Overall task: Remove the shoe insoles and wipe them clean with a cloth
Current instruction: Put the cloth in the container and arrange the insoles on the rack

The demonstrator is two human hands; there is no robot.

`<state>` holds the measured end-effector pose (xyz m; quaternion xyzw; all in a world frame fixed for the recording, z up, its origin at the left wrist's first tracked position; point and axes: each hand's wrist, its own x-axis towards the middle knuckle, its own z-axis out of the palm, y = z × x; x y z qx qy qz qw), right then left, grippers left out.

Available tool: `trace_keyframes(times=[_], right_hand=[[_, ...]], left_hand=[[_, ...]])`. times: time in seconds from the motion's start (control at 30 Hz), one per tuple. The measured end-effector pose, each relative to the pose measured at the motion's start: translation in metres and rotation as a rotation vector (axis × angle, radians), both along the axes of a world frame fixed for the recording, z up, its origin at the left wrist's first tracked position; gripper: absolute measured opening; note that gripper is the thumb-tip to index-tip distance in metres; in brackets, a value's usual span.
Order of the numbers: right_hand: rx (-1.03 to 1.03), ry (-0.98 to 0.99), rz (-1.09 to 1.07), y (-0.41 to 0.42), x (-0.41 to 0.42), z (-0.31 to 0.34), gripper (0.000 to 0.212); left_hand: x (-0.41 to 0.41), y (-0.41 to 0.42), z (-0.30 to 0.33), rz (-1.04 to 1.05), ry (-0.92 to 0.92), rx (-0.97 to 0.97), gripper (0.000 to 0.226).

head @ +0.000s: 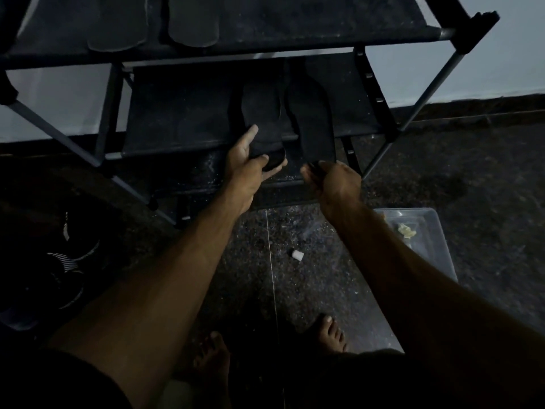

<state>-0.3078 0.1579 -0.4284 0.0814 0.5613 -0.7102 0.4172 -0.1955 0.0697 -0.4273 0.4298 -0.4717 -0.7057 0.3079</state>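
Left hand (250, 160) grips the near end of the left insole (262, 119): thumb on top, fingers curled underneath, index finger stretched up along the insole's left edge. That insole lies lengthwise on the middle shelf (177, 119) of the shoe rack (380, 93), near end hanging over the shelf's front edge.

Right hand (330, 178) is just below the near end of the right insole (312, 122). Fingers are curled and bunched together with something dark at the fingertips; too dim to tell whether they pinch the insole's edge or only touch it. Cannot tell if that hand is clamped or not. Right insole lies parallel to the left one on the same shelf, just beside it, near end also over the front edge.

Two more insoles (118, 22) lie side by side on the top shelf (295, 22), left of centre. All four are dark on dark fabric, so edges are hard to read.

Floor (295, 284) is dark speckled stone. A small white cap-like object (296, 255) sits on it between the forearms. A clear plastic container (433, 249) stands on the floor to the right, partly behind the right forearm, with something pale yellow inside. Dark shoes with white stripes (67, 261) sit on the floor at left. Bare feet (331, 335) show at the bottom. Pale wall (501, 54) behind the rack.
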Motion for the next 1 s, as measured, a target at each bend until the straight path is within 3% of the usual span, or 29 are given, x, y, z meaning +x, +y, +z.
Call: trace_keyframes(times=[0.2, 0.37, 0.47, 0.6, 0.93, 1.0], right_hand=[[0.062, 0.079, 0.045, -0.023, -0.015, 0.003, 0.009], [0.31, 0.433, 0.126, -0.012, -0.017, -0.009, 0.029], [0.354, 0.542, 0.09, -0.008, -0.019, -0.02, 0.032], [0.385, 0.598, 0.106, -0.015, -0.022, -0.022, 0.022], [0.416, 0.667, 0.156, -0.039, -0.043, -0.017, 0.027], [0.419, 0.665, 0.175, -0.042, -0.044, -0.014, 0.028]], left_hand=[[-0.011, -0.022, 0.005, -0.04, -0.09, -0.008, 0.061], [-0.008, -0.025, 0.001, -0.016, -0.216, -0.124, 0.06], [0.003, -0.025, -0.012, -0.013, -0.215, -0.222, 0.066], [0.005, -0.027, -0.018, 0.013, -0.216, -0.231, 0.063], [-0.026, -0.058, -0.012, 0.112, -0.331, -0.174, 0.055], [-0.032, -0.063, -0.008, 0.139, -0.424, -0.174, 0.052]])
